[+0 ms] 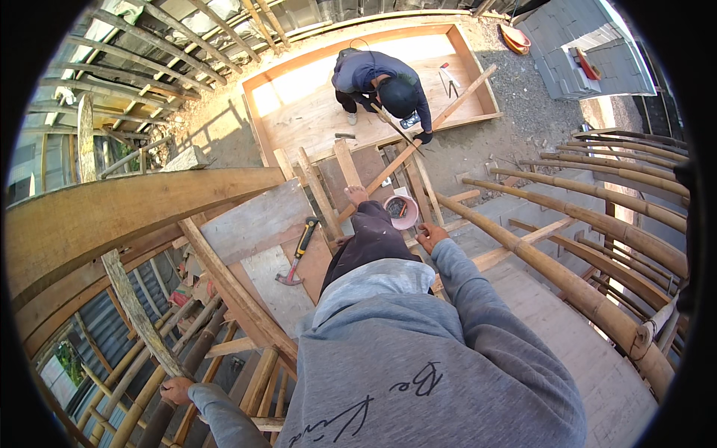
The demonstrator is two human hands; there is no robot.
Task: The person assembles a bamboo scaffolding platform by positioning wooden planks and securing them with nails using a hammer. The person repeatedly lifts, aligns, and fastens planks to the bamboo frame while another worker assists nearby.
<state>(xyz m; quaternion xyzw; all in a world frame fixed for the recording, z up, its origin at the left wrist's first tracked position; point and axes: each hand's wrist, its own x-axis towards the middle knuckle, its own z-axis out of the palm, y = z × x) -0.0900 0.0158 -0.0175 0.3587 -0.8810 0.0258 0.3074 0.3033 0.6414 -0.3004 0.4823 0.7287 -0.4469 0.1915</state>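
My left hand [177, 390] is closed at the lower end of a rough wooden post [142, 313], seemingly gripping it. My right hand [431, 237] has its fingers curled in beside a pink bucket [402, 212]; whatever it may hold is too small to make out. The bucket contains dark small pieces and an orange-handled item. A claw hammer [299, 252] with a black and yellow grip lies on the boards to the left of my legs. My bare foot [356, 195] rests on a narrow plank [346, 160].
Below, a co-worker [385, 78] bends inside a shallow wooden form [258, 119], one gloved hand on a long board [463, 97]. A thick beam [142, 201] spans the left; bamboo poles [567, 284] run along the right. Grey blocks [575, 45] are stacked at far right.
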